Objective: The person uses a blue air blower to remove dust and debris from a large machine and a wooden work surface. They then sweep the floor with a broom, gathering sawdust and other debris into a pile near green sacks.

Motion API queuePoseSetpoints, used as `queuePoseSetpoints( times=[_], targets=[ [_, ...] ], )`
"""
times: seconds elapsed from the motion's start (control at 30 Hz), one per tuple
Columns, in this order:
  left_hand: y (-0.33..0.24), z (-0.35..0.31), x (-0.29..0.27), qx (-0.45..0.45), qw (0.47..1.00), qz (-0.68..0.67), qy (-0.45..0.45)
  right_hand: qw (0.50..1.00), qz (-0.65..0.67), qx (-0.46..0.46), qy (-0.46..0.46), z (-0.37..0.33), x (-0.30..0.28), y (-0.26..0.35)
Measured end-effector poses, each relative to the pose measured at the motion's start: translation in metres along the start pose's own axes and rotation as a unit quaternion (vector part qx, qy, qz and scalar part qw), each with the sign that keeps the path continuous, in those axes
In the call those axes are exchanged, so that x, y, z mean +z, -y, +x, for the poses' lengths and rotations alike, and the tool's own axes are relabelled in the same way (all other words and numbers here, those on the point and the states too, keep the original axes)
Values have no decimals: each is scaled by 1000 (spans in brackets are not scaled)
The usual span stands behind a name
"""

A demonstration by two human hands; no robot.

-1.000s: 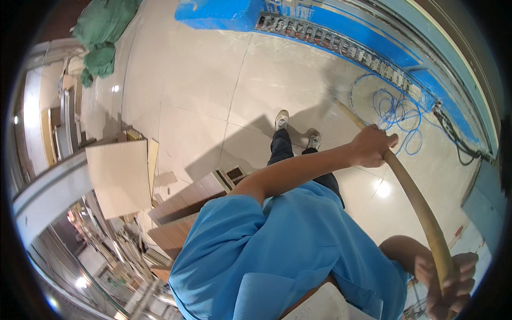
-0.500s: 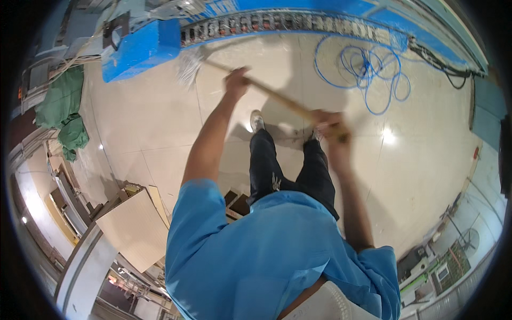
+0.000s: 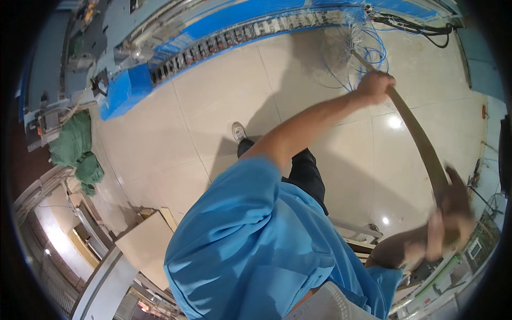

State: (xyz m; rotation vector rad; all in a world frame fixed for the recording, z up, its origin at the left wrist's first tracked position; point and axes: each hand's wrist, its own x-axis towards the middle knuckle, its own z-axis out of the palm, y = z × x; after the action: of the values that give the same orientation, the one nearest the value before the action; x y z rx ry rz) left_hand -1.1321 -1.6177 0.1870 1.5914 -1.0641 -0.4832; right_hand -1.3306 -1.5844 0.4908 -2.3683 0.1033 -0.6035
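Observation:
I hold a long-handled broom (image 3: 418, 130) with both hands. Its wispy, whitish bristles (image 3: 341, 50) are blurred and spread on the floor at the far right, over the coiled blue hose (image 3: 377, 53). My left hand (image 3: 375, 87) is closed round the lower part of the pale handle, its arm stretched across to the right. Nearer to me, at the handle's upper end, my right hand (image 3: 448, 224) is smeared by motion; the handle runs into its grip, and some fingers stand out.
A blue machine with a row of dark slots (image 3: 213, 50) runs along the far side, a blue box (image 3: 127, 92) at its left end. Green cloth (image 3: 74, 141) lies at the left. Boards (image 3: 144, 248) stand behind me on the left. Black cables (image 3: 413, 25) hang at the far right.
The broom's bristles have swept from the far left to the far right, onto the blue hose. Both hands have moved right; the right hand has also come nearer and my body has turned.

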Motion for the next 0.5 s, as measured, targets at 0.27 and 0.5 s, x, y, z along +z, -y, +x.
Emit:
queuePoseSetpoints(
  times=[0.27,0.5],
  targets=[
    [-97,-80,35,75,995,62,22,930,-87,-67,-350,-77,-142,-28],
    [28,-123,55,-124,933,236,244,844,378,310,-221,-87,-47,-114]
  ],
)
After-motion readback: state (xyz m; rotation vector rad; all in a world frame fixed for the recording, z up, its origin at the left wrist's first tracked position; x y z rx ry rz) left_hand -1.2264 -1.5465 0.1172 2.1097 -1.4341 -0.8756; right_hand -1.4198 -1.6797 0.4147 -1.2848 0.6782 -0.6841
